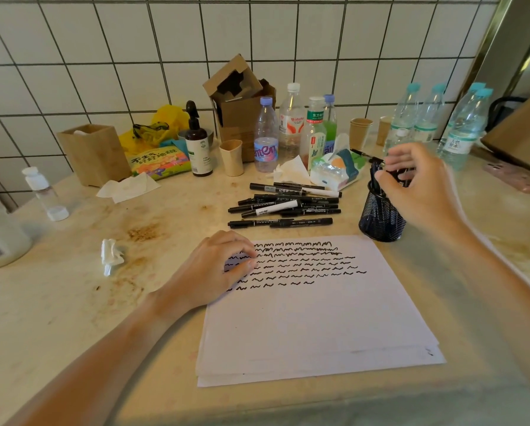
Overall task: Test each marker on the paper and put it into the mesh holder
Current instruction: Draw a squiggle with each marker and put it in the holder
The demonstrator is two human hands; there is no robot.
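Fingers of your right hand (417,182) are spread and loosely bent over the mouth of the mesh holder (380,216); the hand is blurred, and you cannot tell from this view whether the fingertips pinch one of the dark marker tops poking out there or merely hover against them. The holder stands on the counter (73,302) just beyond the far right corner of the paper (312,318), with several markers upright inside it.

Your left hand (217,269) lies on the paper's upper left corner, fingers curled under and knuckles up, pressing the sheet and gripping nothing. Beside its fingertips run rows of black squiggles (303,262) across the top third of the sheet.

Beyond the paper, between it and the bottles, lies a loose pile of black markers (288,204), among them two white-barrelled ones, all capped and lying roughly sideways. Further out along the tiled wall stand water bottles (426,118), paper cups (360,130), a cardboard box (242,103) and a pump bottle (197,142). A crumpled tissue (111,255) sits left of your left hand.
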